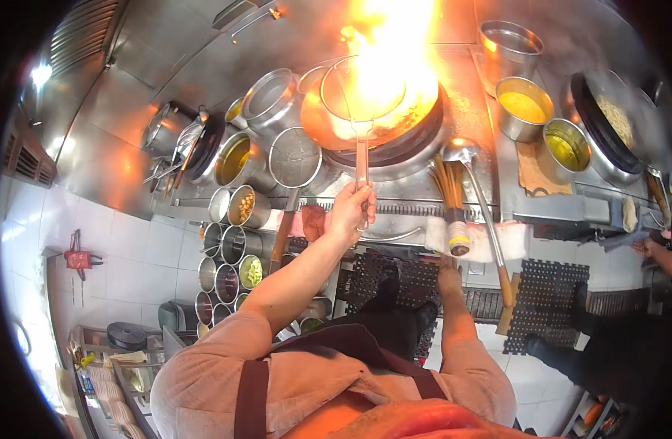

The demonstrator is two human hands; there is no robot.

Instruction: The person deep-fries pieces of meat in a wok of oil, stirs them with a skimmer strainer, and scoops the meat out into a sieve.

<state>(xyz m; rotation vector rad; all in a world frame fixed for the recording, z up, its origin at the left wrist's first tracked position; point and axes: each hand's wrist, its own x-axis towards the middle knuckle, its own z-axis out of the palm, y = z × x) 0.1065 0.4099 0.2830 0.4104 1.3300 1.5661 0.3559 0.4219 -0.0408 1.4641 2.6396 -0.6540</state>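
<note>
My left hand [353, 212] is closed around the metal handle of a round-rimmed strainer [361, 157], whose head is held over a wok [318, 124]. Tall, bright flames [394, 51] rise from the wok and hide much of its inside and part of the strainer head. My right hand [449, 279] is low at the front edge of the stove, just below a bamboo brush [449, 190]. Its fingers are mostly hidden there. A long-handled ladle [486, 201] lies beside the brush, across a white folded cloth [508, 238].
On the left stand a second strainer [295, 157], a pot of yellow liquid [233, 159] and several ingredient tins [227, 282]. Pots of yellow liquid [525, 106] stand right. Another person's hand [649, 249] is near a steaming wok [603, 139]. Black mats [544, 300] cover the floor.
</note>
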